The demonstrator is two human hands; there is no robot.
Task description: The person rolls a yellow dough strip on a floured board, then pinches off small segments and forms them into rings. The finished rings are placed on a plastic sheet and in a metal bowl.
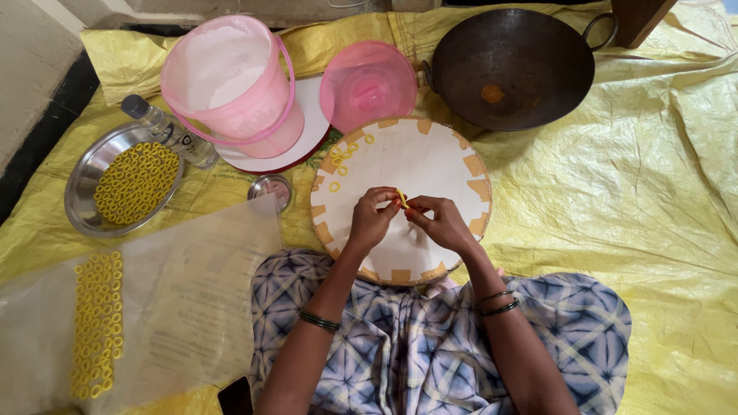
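Your left hand [371, 219] and right hand [440, 223] meet fingertip to fingertip over the round white board [419, 165]. Both grips are pressed together, pinching one small yellow dough strip [401, 198] between them; the strip is held just above the board's near half, not resting on it.

Just beyond the grip, at the board's far left edge, a few finished yellow rings [344, 160] lie loose, well apart from your fingers. The board's rim carries tan patches all round. Nothing lies between the grip and those rings.

Past the board, directly ahead of the grip, a pink lid [367, 83] stands tilted, touching the board's far edge. Ahead and to the left, a pink bucket [231, 81] holding white flour sits on a white plate [307, 146]. Ahead and to the right, a dark iron wok [511, 65] sits beside the board's far rim.

Left of the grip: a small steel cup [270, 188] just off the board, then a clear bottle [169, 131] lying across the rim of a steel plate [81, 192] filled with yellow rings. Near left, a clear plastic sheet [192, 292] holds rows of rings along its outer edge. A yellow tarp [615, 192] covers the floor under everything; right of the grip it is bare.
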